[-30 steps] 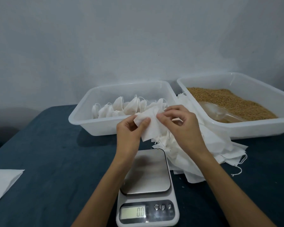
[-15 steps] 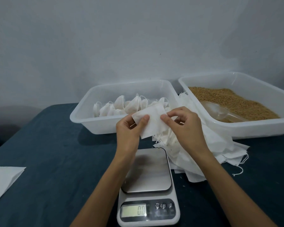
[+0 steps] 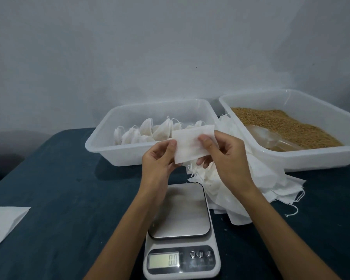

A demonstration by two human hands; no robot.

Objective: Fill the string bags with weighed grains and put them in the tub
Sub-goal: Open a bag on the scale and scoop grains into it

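A: Start at the far left. What lies there?

B: A white sheet (image 3: pixel 3 225) lies flat at the left edge of the dark blue table (image 3: pixel 65 199), well apart from the rest.

A: And next along?

B: A clear plastic tub (image 3: pixel 113 152) stands toward the back of the table. Filled string bags (image 3: pixel 148 131) sit bunched inside it, their tops gathered and strings showing.

A: The hands?

B: They are in front of that tub, raised above the table. The left hand (image 3: pixel 160 160) pinches the left edge of an empty string bag (image 3: pixel 192 143) between thumb and fingers. The right hand (image 3: pixel 224 156) pinches the bag's right side, thumb on the front and fingers curled behind. The bag is flat, white and held roughly level between them, overlapping the tub's near rim in this view.

A: What is beneath them?

B: A digital kitchen scale (image 3: pixel 180 231) stands on the table near the person, its steel platform bare. Its display (image 3: pixel 164 260) reads 0.0.

A: And to the right?

B: A loose pile of empty string bags (image 3: pixel 275 178) lies on the table just right of the scale, partly behind the right wrist, with strings trailing off its right side. Behind it stands a second clear tub (image 3: pixel 311 158) holding brown grains (image 3: pixel 291 126). A clear plastic scoop (image 3: pixel 269 136) lies in the grains at the near left of that tub.
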